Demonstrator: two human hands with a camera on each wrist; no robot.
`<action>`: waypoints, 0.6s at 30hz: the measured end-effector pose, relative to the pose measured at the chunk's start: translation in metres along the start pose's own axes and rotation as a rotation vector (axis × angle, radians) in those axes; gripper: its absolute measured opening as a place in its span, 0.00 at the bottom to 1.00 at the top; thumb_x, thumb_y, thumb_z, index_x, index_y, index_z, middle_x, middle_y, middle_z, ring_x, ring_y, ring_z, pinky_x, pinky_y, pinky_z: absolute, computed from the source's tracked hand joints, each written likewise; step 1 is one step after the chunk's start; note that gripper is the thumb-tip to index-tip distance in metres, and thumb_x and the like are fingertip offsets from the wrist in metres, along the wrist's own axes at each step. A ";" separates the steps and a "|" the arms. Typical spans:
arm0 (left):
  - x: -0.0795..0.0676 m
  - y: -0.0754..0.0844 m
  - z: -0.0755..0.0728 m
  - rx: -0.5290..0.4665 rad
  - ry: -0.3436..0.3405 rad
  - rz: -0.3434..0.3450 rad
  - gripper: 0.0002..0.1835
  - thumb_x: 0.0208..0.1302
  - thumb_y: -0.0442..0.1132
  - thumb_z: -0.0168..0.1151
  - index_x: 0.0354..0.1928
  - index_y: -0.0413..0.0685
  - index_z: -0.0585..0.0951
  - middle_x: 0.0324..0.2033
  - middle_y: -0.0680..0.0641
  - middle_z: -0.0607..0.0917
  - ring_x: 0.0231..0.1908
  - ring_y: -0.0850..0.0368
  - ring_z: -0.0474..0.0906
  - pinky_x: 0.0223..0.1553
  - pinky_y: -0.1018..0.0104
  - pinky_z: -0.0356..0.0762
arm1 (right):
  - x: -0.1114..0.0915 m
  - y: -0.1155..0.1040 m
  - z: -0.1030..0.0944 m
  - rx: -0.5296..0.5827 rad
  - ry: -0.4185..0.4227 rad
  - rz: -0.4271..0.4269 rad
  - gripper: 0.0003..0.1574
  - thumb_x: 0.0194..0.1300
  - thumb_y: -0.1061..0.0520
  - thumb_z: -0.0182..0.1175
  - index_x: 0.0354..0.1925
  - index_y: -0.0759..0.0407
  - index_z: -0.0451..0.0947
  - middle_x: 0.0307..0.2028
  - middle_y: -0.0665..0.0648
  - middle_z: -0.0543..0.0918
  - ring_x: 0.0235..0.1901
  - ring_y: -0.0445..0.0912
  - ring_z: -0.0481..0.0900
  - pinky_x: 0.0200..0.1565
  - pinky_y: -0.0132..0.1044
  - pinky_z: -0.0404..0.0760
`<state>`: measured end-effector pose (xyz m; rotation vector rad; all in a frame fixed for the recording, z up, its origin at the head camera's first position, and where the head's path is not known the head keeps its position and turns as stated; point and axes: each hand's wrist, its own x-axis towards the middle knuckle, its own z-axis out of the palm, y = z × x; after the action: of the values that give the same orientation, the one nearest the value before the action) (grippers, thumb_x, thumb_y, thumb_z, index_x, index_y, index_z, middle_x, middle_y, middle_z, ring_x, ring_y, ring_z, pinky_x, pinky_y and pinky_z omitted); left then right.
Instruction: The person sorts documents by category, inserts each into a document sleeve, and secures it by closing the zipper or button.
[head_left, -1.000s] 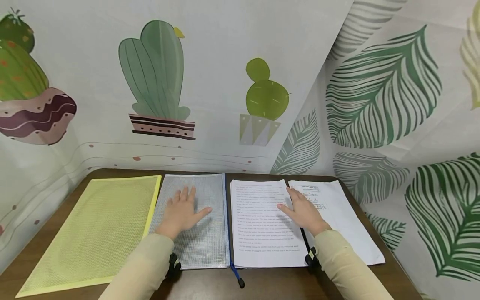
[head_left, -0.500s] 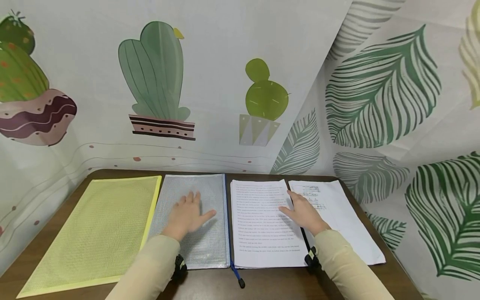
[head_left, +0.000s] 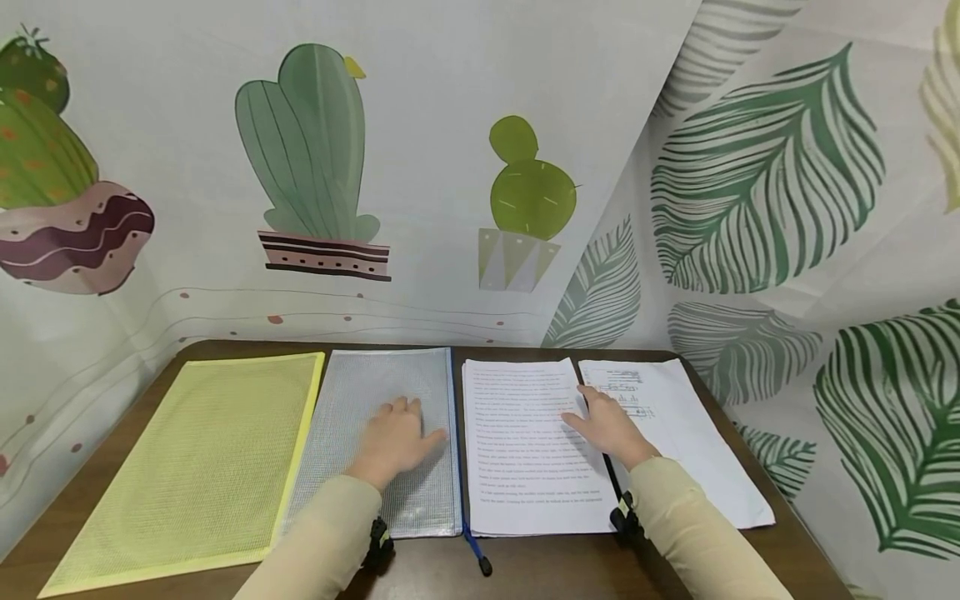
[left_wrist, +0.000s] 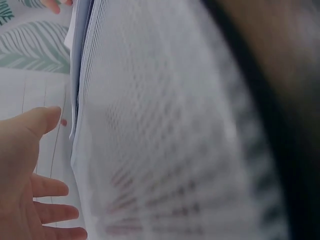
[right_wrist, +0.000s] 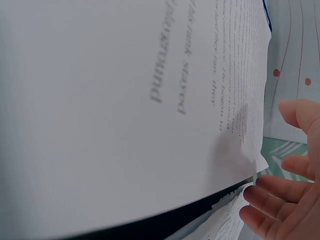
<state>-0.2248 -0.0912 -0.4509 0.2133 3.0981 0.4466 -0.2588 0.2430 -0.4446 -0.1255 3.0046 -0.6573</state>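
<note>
Grey mesh pouch (head_left: 390, 375) beneath the spread left hand (head_left: 397, 437)

The left hand's grip is wide: its fingers are loosely extended, thumb well out to the side, over the middle of the grey mesh pouch. In the left wrist view, fingers and pouch stand apart, with reddish streaks showing on the sheen of the mesh.

The right hand (head_left: 613, 427) is wide too, thumb off from the fingers, above the seam between the text stack (head_left: 528, 467) and the diagram stack (head_left: 697, 450). Its fingertips come close to the sheets in the right wrist view, though whether any touches paper is hard to say from that angle.

The grey mesh pouch lies flat at the centre-left of the brown worktop (head_left: 540, 571), its top near the far edge. A blue zip (head_left: 454, 425) runs up its right side, and a black-tipped pull (head_left: 485, 566) trails past its lower right corner towards the near edge. The text stack lies just right of it; the diagram stack slants along the worktop's right edge. A thin black strip (head_left: 612, 479) runs between the two stacks.

A yellow mesh pouch (head_left: 195, 467) stretches from the far left corner towards the near left. Behind the far edge rises a cactus-print backdrop (head_left: 435, 150), with a leaf-print backdrop (head_left: 765, 183) to the right.
</note>
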 end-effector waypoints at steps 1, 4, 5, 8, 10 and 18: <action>0.000 0.003 0.000 -0.006 -0.002 0.001 0.45 0.59 0.66 0.53 0.65 0.34 0.67 0.64 0.32 0.67 0.63 0.31 0.63 0.58 0.37 0.67 | 0.000 0.000 0.000 0.003 -0.004 0.005 0.46 0.64 0.43 0.56 0.68 0.71 0.56 0.65 0.74 0.64 0.64 0.67 0.63 0.62 0.58 0.66; -0.001 0.009 0.003 -0.018 0.005 0.020 0.42 0.59 0.64 0.55 0.63 0.35 0.70 0.63 0.33 0.69 0.62 0.32 0.65 0.57 0.38 0.69 | 0.001 0.000 0.001 0.004 -0.012 0.022 0.46 0.65 0.44 0.56 0.68 0.72 0.56 0.64 0.74 0.66 0.61 0.65 0.69 0.58 0.54 0.72; -0.001 0.012 0.004 -0.022 0.007 0.028 0.41 0.59 0.63 0.55 0.62 0.35 0.71 0.62 0.33 0.70 0.61 0.32 0.65 0.57 0.38 0.69 | 0.001 0.000 0.001 0.003 -0.015 0.028 0.45 0.65 0.44 0.56 0.68 0.72 0.56 0.63 0.74 0.66 0.59 0.64 0.71 0.57 0.53 0.74; -0.001 0.020 0.007 -0.034 0.013 0.047 0.39 0.59 0.62 0.57 0.59 0.34 0.74 0.61 0.32 0.71 0.60 0.32 0.67 0.55 0.38 0.70 | 0.001 0.000 0.001 0.004 -0.023 0.047 0.45 0.64 0.46 0.56 0.67 0.73 0.55 0.60 0.74 0.70 0.51 0.60 0.78 0.49 0.48 0.79; -0.002 0.025 0.008 -0.042 0.016 0.047 0.38 0.58 0.62 0.58 0.56 0.33 0.76 0.59 0.32 0.73 0.59 0.33 0.68 0.55 0.39 0.71 | 0.001 0.000 0.001 0.005 -0.031 0.057 0.46 0.63 0.47 0.58 0.67 0.74 0.55 0.57 0.75 0.74 0.45 0.56 0.81 0.45 0.44 0.81; 0.000 0.040 0.014 -0.059 0.023 0.000 0.32 0.54 0.57 0.63 0.46 0.33 0.80 0.47 0.36 0.78 0.48 0.39 0.73 0.42 0.44 0.78 | 0.002 -0.004 0.002 0.003 -0.048 0.073 0.51 0.58 0.49 0.64 0.67 0.76 0.54 0.56 0.76 0.74 0.51 0.63 0.78 0.55 0.52 0.76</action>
<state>-0.2190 -0.0488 -0.4530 0.2088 3.1019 0.5442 -0.2607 0.2386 -0.4451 -0.0313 2.9467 -0.6422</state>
